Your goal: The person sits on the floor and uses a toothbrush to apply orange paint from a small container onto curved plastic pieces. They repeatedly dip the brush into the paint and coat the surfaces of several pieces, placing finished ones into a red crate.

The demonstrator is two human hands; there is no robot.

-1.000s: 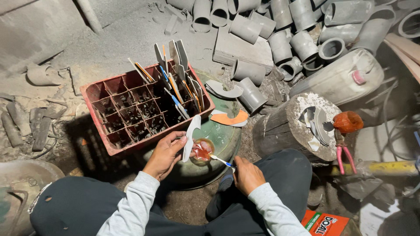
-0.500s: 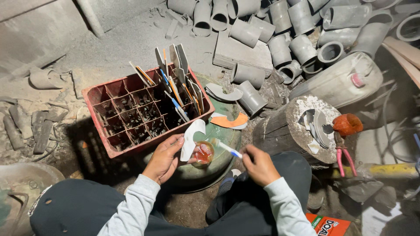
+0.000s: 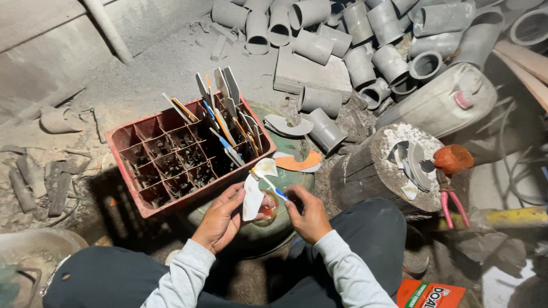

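Note:
My left hand (image 3: 221,218) holds a white curved plastic strip (image 3: 252,195) upright, together with a small clear jar of reddish liquid (image 3: 268,209) below it. My right hand (image 3: 309,213) grips a thin brush with a blue and white handle (image 3: 273,187), its tip touching the top of the strip. Both hands are over a round green lid-like thing (image 3: 274,228) between my knees. Just beyond stands a red compartmented crate (image 3: 142,149) with several similar strips and sticks standing in its right cells.
A wooden stump (image 3: 371,174) on the right carries plastic pieces, an orange lump (image 3: 453,158) and pink-handled pliers (image 3: 448,201). Several grey pipe sections (image 3: 365,40) pile up behind, beside a white canister (image 3: 439,102). An orange box (image 3: 431,295) lies by my right leg.
The right hand has drawn the brush from the jar up and left onto the top of the white strip. The left hand has tilted the strip a little upright.

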